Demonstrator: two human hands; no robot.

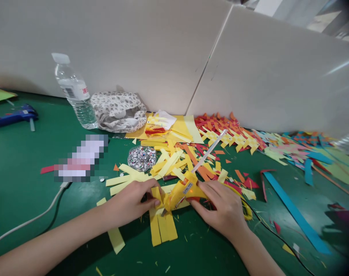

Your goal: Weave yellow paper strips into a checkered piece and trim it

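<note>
Left hand: the left hand has thumb and fingers closed on the upper end of the yellow paper piece.
Right hand: the right hand is clamped round the handle of the yellow glue gun.
Glue gun: between the hands, nozzle down and to the left, at the paper piece; whether the tip touches cannot be told. The clear glue stick projects from its rear, slanting up and to the right.
Paper piece: low centre of view, over the green counter; flat strips side by side at its lower end.
Centre, beyond hands: loose yellow strips, mixed with orange and red scraps; just left of these, the clear pack of googly eyes.
Left: pixelated object with the white cable at its near end; blue glue gun further out.
Rear: water bottle, tilted in view, beside the patterned pouch; both near the pale partition.
Right: woven paper pieces in red, orange and yellow near the partition; long blue strip nearer, on the counter.
</note>
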